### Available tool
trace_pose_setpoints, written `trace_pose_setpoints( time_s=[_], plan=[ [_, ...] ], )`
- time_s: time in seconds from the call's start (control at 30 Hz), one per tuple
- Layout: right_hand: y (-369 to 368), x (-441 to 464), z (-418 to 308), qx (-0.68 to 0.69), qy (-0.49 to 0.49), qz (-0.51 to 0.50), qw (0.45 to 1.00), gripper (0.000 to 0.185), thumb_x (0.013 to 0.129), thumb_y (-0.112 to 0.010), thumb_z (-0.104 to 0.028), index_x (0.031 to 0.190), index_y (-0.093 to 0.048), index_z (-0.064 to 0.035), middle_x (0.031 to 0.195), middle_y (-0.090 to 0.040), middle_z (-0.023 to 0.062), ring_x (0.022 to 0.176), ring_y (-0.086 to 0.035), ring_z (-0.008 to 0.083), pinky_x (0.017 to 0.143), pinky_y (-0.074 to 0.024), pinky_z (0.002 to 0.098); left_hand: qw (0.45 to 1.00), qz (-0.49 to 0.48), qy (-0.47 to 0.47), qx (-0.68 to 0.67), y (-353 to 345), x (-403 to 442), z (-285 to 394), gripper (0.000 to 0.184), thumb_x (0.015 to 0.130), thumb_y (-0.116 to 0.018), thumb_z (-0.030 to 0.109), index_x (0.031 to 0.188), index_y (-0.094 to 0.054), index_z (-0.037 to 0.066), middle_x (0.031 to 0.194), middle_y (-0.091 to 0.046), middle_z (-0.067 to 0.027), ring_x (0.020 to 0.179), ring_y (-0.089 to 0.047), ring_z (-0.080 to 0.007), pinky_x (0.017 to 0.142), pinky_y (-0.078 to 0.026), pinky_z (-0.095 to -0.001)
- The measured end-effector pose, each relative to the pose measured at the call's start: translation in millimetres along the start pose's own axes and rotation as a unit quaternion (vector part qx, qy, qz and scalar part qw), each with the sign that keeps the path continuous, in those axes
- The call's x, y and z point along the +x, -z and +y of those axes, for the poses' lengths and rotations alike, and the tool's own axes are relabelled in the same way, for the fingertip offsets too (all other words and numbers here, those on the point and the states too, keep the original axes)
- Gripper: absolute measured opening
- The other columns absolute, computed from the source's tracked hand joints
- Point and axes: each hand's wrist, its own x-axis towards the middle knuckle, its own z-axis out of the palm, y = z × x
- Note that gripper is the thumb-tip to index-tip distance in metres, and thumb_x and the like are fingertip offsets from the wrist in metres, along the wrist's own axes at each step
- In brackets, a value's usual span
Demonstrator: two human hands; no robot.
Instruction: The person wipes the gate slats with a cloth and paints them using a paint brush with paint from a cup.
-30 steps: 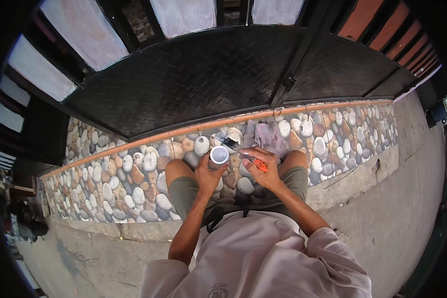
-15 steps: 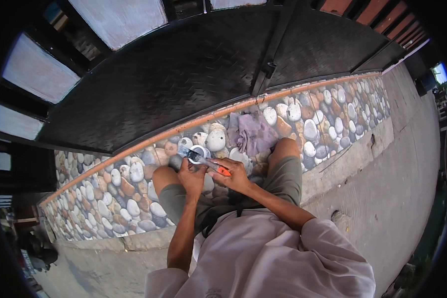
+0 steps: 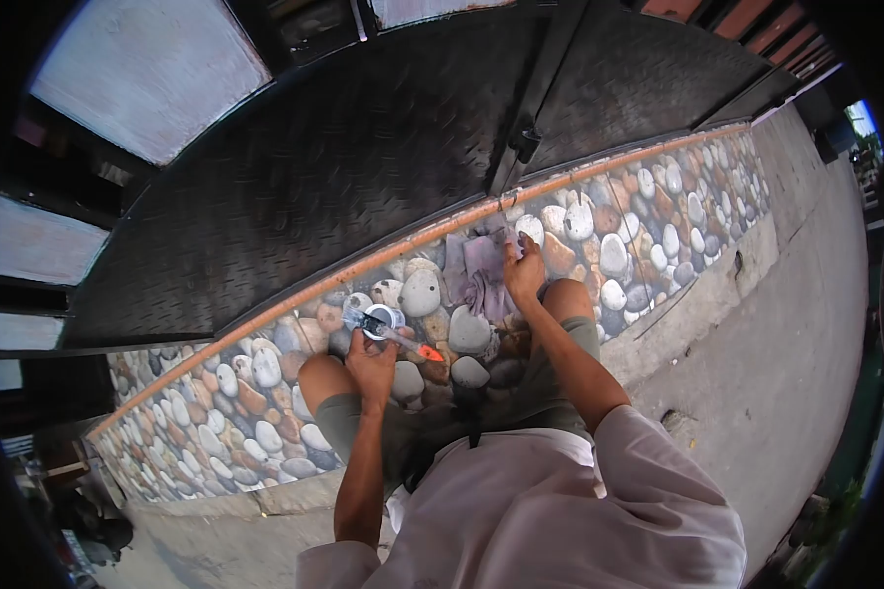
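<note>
My left hand (image 3: 371, 365) is closed at the near side of a small white can (image 3: 391, 316). Its fingers pinch a paintbrush (image 3: 395, 337) near the bristle end. The brush lies slanted across the can's top, bristles to the left, its orange handle tip pointing right. Whether these fingers also grip the can is hard to see. My right hand (image 3: 524, 275) is at the right edge of a crumpled, stained purplish-grey rag (image 3: 479, 270), its fingers closed on the cloth. The rag rests on the pebble-patterned surface between my knees.
Beyond the rag stands a black metal gate (image 3: 363, 147) with a latch (image 3: 526, 142) and pale panels at upper left. An orange-brown edging strip (image 3: 295, 304) runs along its foot. Pebble-patterned flooring (image 3: 265, 368) lies before it, with grey concrete (image 3: 756, 344) to the right.
My right hand has let go of the paintbrush handle and moved right and up to the rag, taking hold of its edge. The left hand stays at the can with the brush.
</note>
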Motion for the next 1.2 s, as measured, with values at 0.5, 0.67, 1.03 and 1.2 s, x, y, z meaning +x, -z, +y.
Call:
trace_pose_setpoints(
  time_s=[0.5, 0.67, 1.03, 1.2],
  plan=[
    [63.7, 16.7, -30.6, 0.549, -0.215, -0.244, 0.770, 0.003, 0.094, -0.063, -0.012, 0.095, -0.062, -0.0089, 0.081, -0.060, -0.0037, 0.073, -0.056, 0.0087, 0.070, -0.0456, 0.0248, 0.993, 0.000, 0.027, -0.119, 38.1, -15.0, -13.8, 0.036, 0.078, -0.080, -0.003, 0.109, -0.062, -0.001, 0.098, -0.068, -0.0042, 0.087, -0.063, -0.0098, 0.078, -0.051, -0.0266],
    [73.4, 16.2, -25.0, 0.670, -0.294, -0.223, 0.644, 0.011, 0.095, -0.062, -0.013, 0.106, -0.060, -0.0103, 0.093, -0.064, -0.0006, 0.084, -0.061, 0.0112, 0.080, -0.0506, 0.0270, 0.993, -0.013, 0.019, -0.116, 47.2, -21.9, -21.2, 0.035, 0.079, -0.066, -0.013, 0.111, -0.060, -0.001, 0.100, -0.068, -0.0061, 0.089, -0.063, -0.0114, 0.080, -0.051, -0.0269],
    [101.4, 26.2, -51.4, 0.746, -0.318, -0.254, 0.527, 0.010, 0.092, -0.070, -0.015, 0.101, -0.066, -0.0119, 0.096, -0.069, 0.0005, 0.087, -0.067, 0.0175, 0.089, -0.0540, 0.0389, 0.989, -0.011, 0.022, -0.148, 43.7, -24.6, 8.2, 0.031, 0.082, -0.069, -0.011, 0.111, -0.060, -0.002, 0.101, -0.068, -0.0073, 0.092, -0.065, -0.0131, 0.083, -0.053, -0.0281],
    [73.9, 32.5, -31.1, 0.723, -0.358, -0.246, 0.538, 0.025, 0.084, -0.073, -0.007, 0.104, -0.059, -0.0108, 0.097, -0.066, 0.0035, 0.091, -0.065, 0.0196, 0.086, -0.0526, 0.0373, 0.986, 0.002, 0.020, -0.167, 41.0, -21.5, -11.7, 0.034, 0.080, -0.076, -0.007, 0.110, -0.062, -0.001, 0.100, -0.069, -0.0053, 0.091, -0.064, -0.0117, 0.082, -0.052, -0.0277]
  ],
)
